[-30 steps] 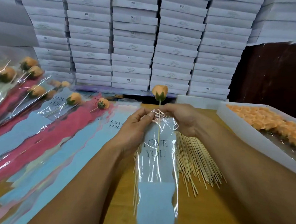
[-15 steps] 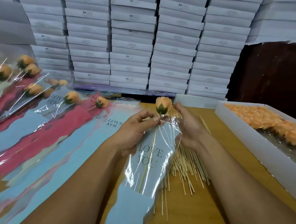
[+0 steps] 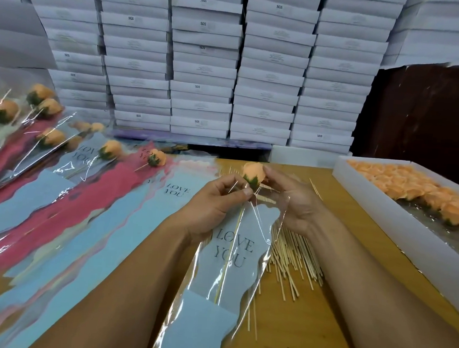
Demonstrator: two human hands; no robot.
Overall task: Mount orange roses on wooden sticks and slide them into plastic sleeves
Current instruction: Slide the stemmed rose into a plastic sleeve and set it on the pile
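An orange rose with green sepals sits on a wooden stick that runs down inside a clear plastic sleeve printed "LOVE YOU" with a blue lower part. My left hand pinches the sleeve's top edge beside the stick, just under the rose. My right hand is on the rose's right side, its fingers touching the flower and the sleeve's opening. The sleeve lies tilted over the table, its lower end near me.
Loose wooden sticks lie under my right wrist. A white tray of orange rose heads stands at the right. Finished sleeved roses and flat sleeves cover the left. Stacked white boxes wall off the back.
The rose has gone down until its base meets the sleeve's mouth, and the stick is deeper inside. The sleeve has tilted, lower end swinging left. My right hand moved from the stick to the flower.
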